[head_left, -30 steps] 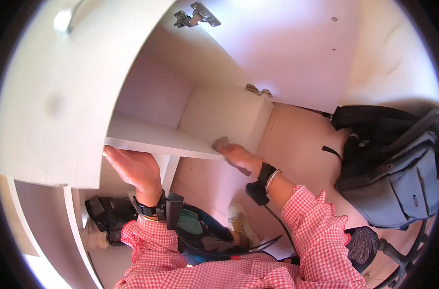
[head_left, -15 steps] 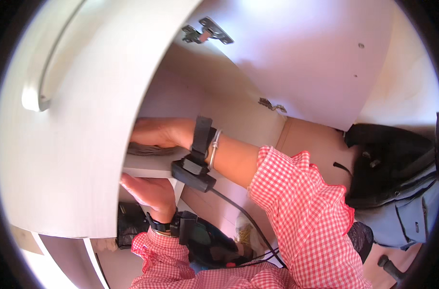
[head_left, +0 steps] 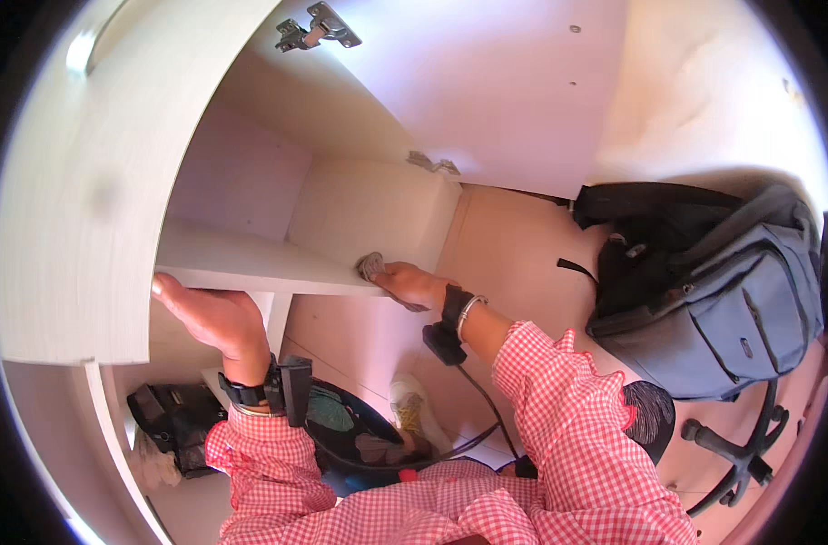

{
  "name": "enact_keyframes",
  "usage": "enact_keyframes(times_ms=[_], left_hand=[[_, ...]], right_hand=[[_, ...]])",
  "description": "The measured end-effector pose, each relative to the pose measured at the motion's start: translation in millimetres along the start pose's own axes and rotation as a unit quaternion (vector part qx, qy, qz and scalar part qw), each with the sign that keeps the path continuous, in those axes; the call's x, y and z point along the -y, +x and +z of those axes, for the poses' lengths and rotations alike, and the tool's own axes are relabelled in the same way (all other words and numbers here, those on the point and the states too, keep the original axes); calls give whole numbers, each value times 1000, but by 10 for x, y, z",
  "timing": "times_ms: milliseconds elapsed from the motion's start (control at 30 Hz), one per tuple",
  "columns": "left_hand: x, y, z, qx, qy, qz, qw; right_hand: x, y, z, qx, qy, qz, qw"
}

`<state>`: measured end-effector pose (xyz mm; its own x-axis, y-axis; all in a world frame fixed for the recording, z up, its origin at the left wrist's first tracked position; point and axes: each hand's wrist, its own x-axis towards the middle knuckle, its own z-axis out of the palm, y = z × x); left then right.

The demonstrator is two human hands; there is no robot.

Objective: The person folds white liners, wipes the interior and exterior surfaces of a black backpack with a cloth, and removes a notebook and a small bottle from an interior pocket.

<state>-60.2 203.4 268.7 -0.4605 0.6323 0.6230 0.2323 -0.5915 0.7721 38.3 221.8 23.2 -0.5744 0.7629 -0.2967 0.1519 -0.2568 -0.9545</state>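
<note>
My right hand is closed around a bunched grey cloth, at the right front end of the white cabinet shelf. My left hand holds the free edge of the left cabinet door near its lower corner. One fingertip shows at that edge, while the other fingers are largely hidden. Each wrist wears a black strapped device, and a cable runs from the right one.
The right cabinet door stands swung out on metal hinges. A grey-and-black backpack is at the right, above a chair's wheeled base. A black bag lies lower left. A shoe shows below the shelf.
My right hand has come out from inside the cabinet to the shelf's right front end, bringing the cloth into sight. My left hand stays at the door edge; the view has shifted.
</note>
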Motion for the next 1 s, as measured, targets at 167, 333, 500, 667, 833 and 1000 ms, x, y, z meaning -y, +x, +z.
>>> enact_keyframes(times_ms=[167, 333, 500, 667, 833, 1000], left_hand=[[14, 13, -92, 41, 92, 29, 994], [-32, 39, -183, 79, 149, 96, 981], [-149, 14, -306, 120, -96, 65, 986], [-224, -5, -325, 180, -61, 119, 975], [-55, -105, 91, 152, 69, 118, 979], [247, 151, -509, 182, 340, 296, 874]], right_hand=[[-212, -390, 112, -84, 158, -1, 984], [109, -851, 18, 54, 150, 96, 983], [-189, -888, -404, -177, 133, 0, 975], [-358, -980, -787, -281, 429, -20, 858], [-1475, 19, -507, -495, 317, -55, 807], [-646, 326, 715, -402, 397, -22, 825]])
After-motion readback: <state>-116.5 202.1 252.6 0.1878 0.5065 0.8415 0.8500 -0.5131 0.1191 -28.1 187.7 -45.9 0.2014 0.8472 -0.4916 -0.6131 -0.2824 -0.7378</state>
